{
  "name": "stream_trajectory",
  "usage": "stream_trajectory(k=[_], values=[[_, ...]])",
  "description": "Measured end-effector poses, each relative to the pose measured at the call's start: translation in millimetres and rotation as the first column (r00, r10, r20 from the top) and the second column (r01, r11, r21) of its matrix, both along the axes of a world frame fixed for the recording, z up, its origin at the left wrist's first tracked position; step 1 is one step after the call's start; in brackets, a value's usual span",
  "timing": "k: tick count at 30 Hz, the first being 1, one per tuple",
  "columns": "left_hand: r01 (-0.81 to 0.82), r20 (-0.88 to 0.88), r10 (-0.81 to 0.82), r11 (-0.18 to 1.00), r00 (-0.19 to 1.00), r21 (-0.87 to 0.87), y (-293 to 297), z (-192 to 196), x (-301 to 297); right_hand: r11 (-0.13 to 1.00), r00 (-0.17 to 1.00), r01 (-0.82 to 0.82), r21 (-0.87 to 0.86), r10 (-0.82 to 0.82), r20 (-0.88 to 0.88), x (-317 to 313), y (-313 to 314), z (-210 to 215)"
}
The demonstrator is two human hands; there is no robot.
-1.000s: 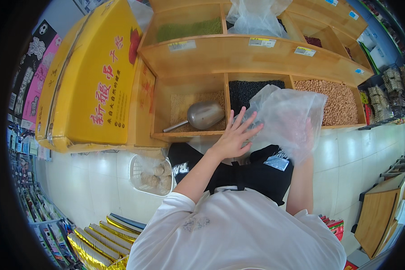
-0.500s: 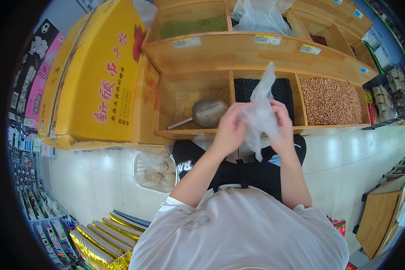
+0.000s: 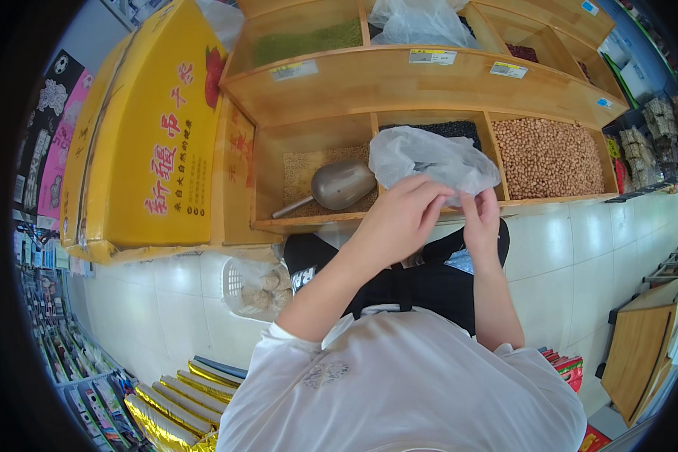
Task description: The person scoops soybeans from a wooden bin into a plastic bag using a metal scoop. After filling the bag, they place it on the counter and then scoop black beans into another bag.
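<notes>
At twelve o'clock from the wearer's hands, I record from my remote post a translucent plastic bag (image 3: 429, 154), puffed loosely over the front-row compartment of black beans (image 3: 438, 129), part of which it covers. The left hand (image 3: 407, 220) is closed, its fingertips gripping the bag's near edge; the right hand (image 3: 481, 215), just beside it, pinches the same edge between thumb and finger. At ten o'clock, a metal scoop (image 3: 344, 185) rests on beige grain (image 3: 300, 169), its handle pointing toward eight. At two o'clock, the neighbouring compartment holds pinkish-tan legumes (image 3: 550, 158). I note a yellow carton (image 3: 147, 151) between nine and ten o'clock, and a white basket (image 3: 233, 290) at eight, on the floor, with bagged contents.
</notes>
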State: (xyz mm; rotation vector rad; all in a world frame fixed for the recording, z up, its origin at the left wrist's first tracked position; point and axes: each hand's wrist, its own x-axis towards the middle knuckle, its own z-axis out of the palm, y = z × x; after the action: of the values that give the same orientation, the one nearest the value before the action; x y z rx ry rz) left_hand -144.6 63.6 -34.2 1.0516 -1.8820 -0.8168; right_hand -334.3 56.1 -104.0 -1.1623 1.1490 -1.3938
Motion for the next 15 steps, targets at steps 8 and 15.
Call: stream_trajectory(k=[8,15], values=[[0.028,0.508,-0.072,0.995,0.858,0.095,-89.4,-66.4,-10.0,0.976,0.975,-0.218,0.029,0.218,-0.032,25.1,63.6,-14.6],[0.055,0.811,-0.159,0.986,0.563,0.155,-88.3,-67.2,-21.5,0.903,0.913,0.003,-0.430,-0.178,-0.366,-3.8,73.4,54.7]])
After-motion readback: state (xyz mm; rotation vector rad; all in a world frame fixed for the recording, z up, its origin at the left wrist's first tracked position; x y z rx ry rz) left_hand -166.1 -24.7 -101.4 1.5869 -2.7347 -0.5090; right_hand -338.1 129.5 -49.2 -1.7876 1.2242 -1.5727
